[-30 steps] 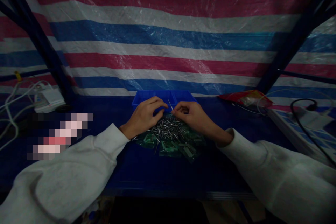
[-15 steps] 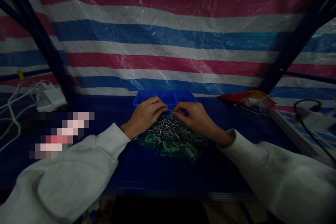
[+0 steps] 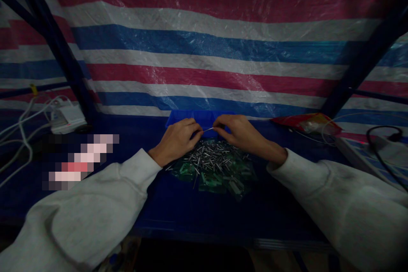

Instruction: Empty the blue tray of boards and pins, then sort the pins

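Between my two hands a thin metal pin (image 3: 208, 129) stretches above the pile, tilted slightly up to the right. My left hand (image 3: 179, 139) is closed, pinching its left end between thumb and fingers. The other end sits in the pinched fingertips of my right hand (image 3: 237, 131). Below lies a heap of loose, shiny metal pins (image 3: 210, 156), heaped over small green-tinted plastic bags (image 3: 212, 181). Just behind the hands is a blue divided tray (image 3: 200, 116), partly covered by them.
A white power strip (image 3: 68, 119) with cables lies at the left, near a pixelated patch. On the right are a red and yellow packet (image 3: 306, 122) and a box with a black cable (image 3: 360, 153). Striped sheeting (image 3: 204, 46) hangs behind the blue table (image 3: 204, 221).
My right hand has risen slightly and moved a little away from the left, so more of the pin shows between them. The whole view has shifted slightly.
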Tool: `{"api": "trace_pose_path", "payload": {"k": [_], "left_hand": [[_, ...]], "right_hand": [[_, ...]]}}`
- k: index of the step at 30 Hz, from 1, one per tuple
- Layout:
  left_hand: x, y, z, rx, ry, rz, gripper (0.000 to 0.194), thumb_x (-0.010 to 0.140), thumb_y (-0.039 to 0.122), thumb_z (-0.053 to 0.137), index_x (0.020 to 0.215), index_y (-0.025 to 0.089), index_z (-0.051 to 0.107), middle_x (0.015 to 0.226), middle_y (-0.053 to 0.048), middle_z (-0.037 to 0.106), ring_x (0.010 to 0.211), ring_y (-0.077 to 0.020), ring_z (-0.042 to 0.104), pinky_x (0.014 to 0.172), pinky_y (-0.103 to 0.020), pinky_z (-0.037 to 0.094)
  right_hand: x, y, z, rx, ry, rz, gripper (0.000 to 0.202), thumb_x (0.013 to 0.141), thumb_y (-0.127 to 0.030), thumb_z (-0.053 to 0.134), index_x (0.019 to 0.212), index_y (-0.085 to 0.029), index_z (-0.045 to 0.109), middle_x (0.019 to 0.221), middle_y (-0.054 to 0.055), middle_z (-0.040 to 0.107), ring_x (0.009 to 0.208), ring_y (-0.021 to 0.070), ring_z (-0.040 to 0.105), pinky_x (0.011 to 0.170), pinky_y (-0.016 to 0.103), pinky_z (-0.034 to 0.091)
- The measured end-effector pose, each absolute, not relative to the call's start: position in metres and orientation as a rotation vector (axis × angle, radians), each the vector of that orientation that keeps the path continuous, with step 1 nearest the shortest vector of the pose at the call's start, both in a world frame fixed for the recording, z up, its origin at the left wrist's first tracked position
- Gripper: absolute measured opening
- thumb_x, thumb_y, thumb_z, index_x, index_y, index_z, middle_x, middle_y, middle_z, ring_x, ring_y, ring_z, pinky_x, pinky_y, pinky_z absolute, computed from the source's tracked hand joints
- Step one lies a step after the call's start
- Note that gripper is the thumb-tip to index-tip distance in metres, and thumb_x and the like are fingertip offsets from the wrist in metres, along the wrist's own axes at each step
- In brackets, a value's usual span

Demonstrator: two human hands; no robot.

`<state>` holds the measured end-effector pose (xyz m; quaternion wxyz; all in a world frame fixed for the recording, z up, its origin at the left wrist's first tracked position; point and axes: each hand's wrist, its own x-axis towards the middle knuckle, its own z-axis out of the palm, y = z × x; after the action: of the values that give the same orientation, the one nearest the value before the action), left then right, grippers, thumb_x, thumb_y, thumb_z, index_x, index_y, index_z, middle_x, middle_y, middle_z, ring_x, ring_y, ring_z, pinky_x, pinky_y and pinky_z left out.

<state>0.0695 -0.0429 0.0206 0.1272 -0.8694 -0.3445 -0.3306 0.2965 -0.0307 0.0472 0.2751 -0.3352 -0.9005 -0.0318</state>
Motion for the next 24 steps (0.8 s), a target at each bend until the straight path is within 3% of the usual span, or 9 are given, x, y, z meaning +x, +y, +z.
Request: {"api": "trace_pose_path", "payload": {"k": [11,24], "left_hand": [[0.064,-0.039,0.018,-2.513,-1.044,-0.867,0.018,0.095,0.027,0.056,0.106,0.017,0.066,0.102,-0.006,0.065,0.098,-0.0204,0.063,0.084,-0.035,0.054],[0.065,-0.04,0.016,-2.569,-1.114,-0.791,0.02,0.097,0.026,0.052,0.109,0.017,0.065,0.105,-0.007,0.062,0.099,-0.0204,0.062,0.088,-0.036,0.054]], "right_hand": [[0.333,-0.006,0.039,-1.116,-2.237,-0.213,0.013,0.091,-0.022,0.058,0.088,-0.017,0.069,0.083,0.006,0.071,0.073,0.0198,0.064,0.07,0.031,0.041],[0.329,-0.01,0.032,-1.387,-2.184,-0.325,0.013,0.09,-0.024,0.055,0.084,-0.017,0.065,0.081,0.005,0.069,0.072,0.0177,0.062,0.065,0.028,0.038]]}}
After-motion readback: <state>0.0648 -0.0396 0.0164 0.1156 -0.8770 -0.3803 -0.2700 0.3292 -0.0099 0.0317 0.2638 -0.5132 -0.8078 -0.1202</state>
